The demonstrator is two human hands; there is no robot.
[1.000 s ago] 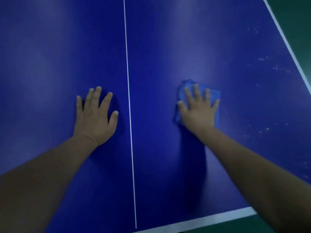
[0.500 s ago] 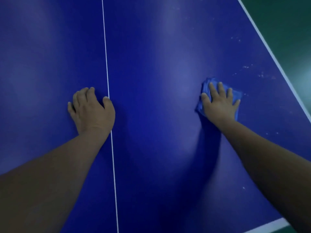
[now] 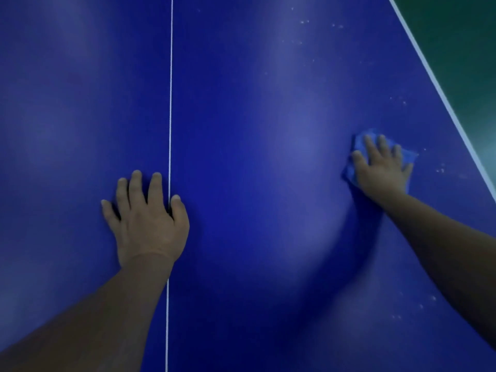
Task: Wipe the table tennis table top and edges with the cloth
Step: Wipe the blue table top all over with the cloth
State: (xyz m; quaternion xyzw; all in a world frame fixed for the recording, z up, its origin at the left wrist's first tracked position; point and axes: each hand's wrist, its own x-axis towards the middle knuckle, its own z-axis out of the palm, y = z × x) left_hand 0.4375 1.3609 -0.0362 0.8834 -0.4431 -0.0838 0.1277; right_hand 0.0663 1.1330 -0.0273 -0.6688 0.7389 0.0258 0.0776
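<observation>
The blue table tennis table (image 3: 255,130) fills the view, with a thin white centre line (image 3: 170,89) running up it. My right hand (image 3: 382,167) presses flat, fingers spread, on a folded blue cloth (image 3: 358,146) at the right side, close to the white side edge (image 3: 440,89). Most of the cloth is hidden under the hand. My left hand (image 3: 146,221) rests palm down on the table, fingers straight, just left of the centre line with the thumb across it.
Pale dust specks (image 3: 440,170) dot the table right of the cloth, further up near the side edge and lower right. Beyond the white edge lies dark green floor (image 3: 461,36).
My right hand has slid the cloth to the right, toward the side edge. The view has moved forward, and the near end edge has dropped out of sight. My left hand stays planted by the centre line.
</observation>
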